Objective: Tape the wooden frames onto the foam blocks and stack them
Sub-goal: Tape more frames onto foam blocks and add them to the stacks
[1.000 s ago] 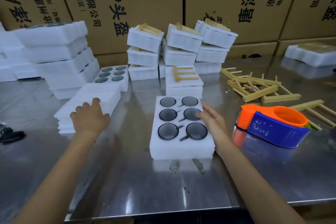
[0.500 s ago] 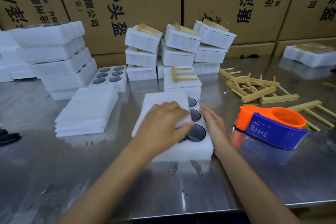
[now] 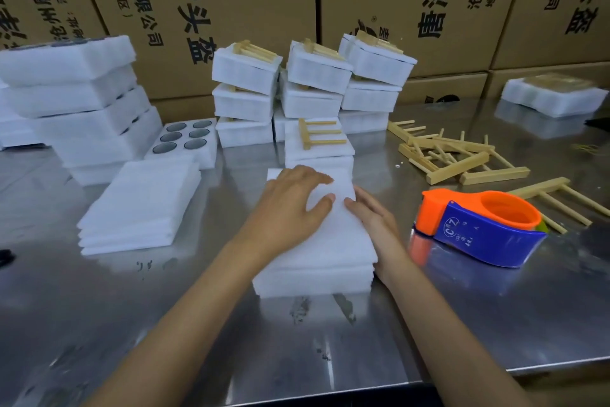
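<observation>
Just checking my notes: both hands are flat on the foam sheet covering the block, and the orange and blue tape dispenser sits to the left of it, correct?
Not quite. The head view shows the tape dispenser on the right of the foam block, not the left. The left hand and right hand do rest flat on the foam sheet.

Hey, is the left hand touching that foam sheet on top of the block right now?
Touching. The head view shows the left hand lying flat on the foam sheet, fingers spread across its top with no gap.

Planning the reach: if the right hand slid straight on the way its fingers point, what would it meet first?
Likely the foam block carrying a wooden frame, just beyond the right hand; depth is uncertain.
</observation>
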A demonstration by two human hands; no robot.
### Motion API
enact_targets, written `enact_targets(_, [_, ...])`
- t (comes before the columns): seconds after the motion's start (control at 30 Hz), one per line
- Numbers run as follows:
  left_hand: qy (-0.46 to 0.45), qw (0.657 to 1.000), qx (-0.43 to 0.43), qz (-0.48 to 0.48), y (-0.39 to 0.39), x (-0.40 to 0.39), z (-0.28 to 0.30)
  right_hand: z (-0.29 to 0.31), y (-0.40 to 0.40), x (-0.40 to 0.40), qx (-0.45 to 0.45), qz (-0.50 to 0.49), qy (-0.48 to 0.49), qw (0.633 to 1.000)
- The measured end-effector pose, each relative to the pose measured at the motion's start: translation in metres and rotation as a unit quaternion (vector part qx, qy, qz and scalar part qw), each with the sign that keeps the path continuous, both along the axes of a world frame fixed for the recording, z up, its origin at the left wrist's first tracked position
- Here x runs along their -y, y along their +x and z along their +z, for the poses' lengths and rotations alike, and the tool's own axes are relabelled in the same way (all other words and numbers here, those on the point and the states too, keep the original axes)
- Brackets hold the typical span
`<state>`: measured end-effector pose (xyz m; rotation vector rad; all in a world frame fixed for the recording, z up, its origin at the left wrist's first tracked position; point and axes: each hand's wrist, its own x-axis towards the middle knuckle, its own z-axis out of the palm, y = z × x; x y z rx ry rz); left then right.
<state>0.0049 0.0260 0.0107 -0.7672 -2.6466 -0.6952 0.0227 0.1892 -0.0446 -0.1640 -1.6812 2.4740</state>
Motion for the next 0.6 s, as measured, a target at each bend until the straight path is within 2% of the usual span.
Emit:
enact_targets(0.07, [-0.060, 0.996, 0.062, 0.008, -0.015, -0.009, -0.005, 0.002, 0.000, 0.001, 0.013, -0.015, -0.001, 1.000])
enact_targets(0.17, [-0.178, 0.970, 0.164, 0.014, -0.030, -0.017, -0.021, 0.009, 0.004, -0.002, 0.031, -0.002, 0.038, 0.999])
enact_targets(0.27, [-0.198, 0.965, 0.171, 0.022, -0.037, -0.016, -0.027, 0.021, 0.002, -0.012, 0.048, 0.030, 0.103, 0.993])
enact_targets(0.33, [-0.199, 0.965, 0.170, 0.022, -0.039, -0.016, -0.027, 0.035, -0.009, -0.022, 0.052, 0.019, 0.182, 0.982])
enact_targets(0.53, [-0.202, 0.966, 0.162, 0.020, -0.036, -0.016, -0.028, 0.090, -0.080, -0.077, 0.035, -0.030, 0.396, 0.917])
enact_targets(0.57, [-0.198, 0.966, 0.162, 0.022, -0.036, -0.016, -0.028, 0.093, -0.095, -0.090, 0.053, -0.041, 0.433, 0.899])
enact_targets(0.6, [-0.196, 0.967, 0.162, 0.023, -0.035, -0.017, -0.028, 0.092, -0.108, -0.103, 0.077, -0.038, 0.497, 0.864])
